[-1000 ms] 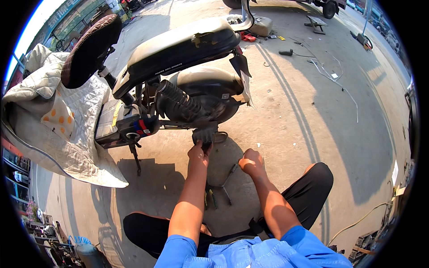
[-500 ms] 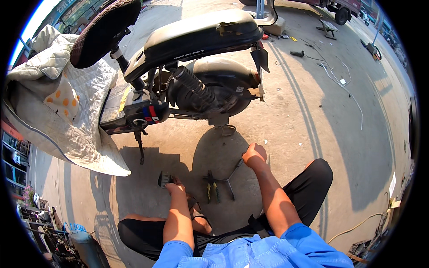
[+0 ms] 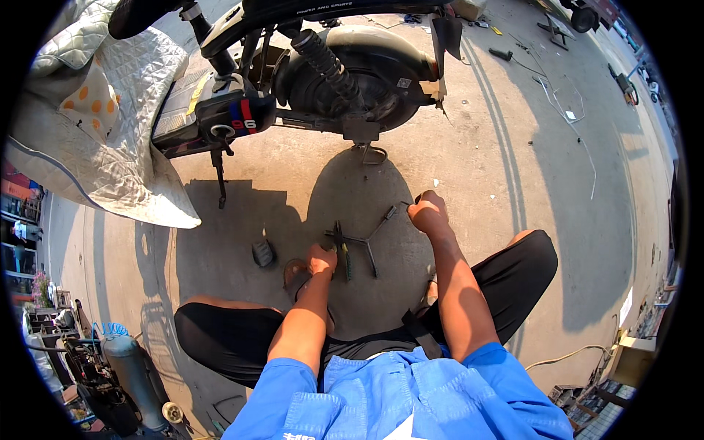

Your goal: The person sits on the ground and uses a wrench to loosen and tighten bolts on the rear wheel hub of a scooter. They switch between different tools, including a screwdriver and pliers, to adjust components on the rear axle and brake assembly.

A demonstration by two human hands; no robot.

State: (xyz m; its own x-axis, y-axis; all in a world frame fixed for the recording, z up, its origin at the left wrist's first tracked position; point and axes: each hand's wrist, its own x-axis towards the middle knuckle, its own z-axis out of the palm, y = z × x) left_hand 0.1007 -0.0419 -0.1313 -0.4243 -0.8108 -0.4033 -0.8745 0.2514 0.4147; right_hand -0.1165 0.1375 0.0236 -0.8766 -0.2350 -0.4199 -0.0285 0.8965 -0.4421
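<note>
I have my left hand [image 3: 323,259] closed at the yellow-and-black handle of pliers [image 3: 339,240] on the ground. A three-armed socket wrench [image 3: 370,248] lies beside them. Left of these is a small dark moulded piece [image 3: 262,254]. My right hand [image 3: 429,212] is closed above the ground, right of the wrench, on a small thin item that is too small to make out. In front of me stands an electric scooter with its rear wheel [image 3: 374,103], shock absorber [image 3: 326,66] and a bracket [image 3: 361,130] below the hub.
A quilted cover [image 3: 128,183] hangs at the scooter's front. An air compressor tank [image 3: 132,374] and clutter sit at the lower left. Wires [image 3: 557,95], a low stand [image 3: 556,35] and a vehicle [image 3: 583,16] are at the upper right. My bent knees flank my hands.
My left hand has left the bracket with the dark piece, which now lies on the ground, and moved right to the pliers. My right hand appears higher, and so does the scooter as the view tilts.
</note>
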